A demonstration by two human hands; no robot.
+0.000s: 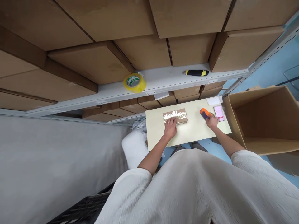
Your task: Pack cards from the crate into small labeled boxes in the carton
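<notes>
From mid-view, boxes [191, 15] crowd a shelf [161, 74] at twelve o'clock. On that shelf, yellow tape [140, 86] lies by the front edge towards eleven, and a black-and-yellow knife [196, 73] at two. A big carton [268, 115] stands open at three; a white bundle [133, 147] sits at seven.

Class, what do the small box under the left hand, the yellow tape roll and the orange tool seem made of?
Small box: dull, plain brown, likely cardboard; the shiny strips on it look like plastic tape.
Yellow tape roll: probably plastic film, from its glossy sheen.
Orange tool: perhaps plastic, from its bright, even colour; finish unclear.
</notes>
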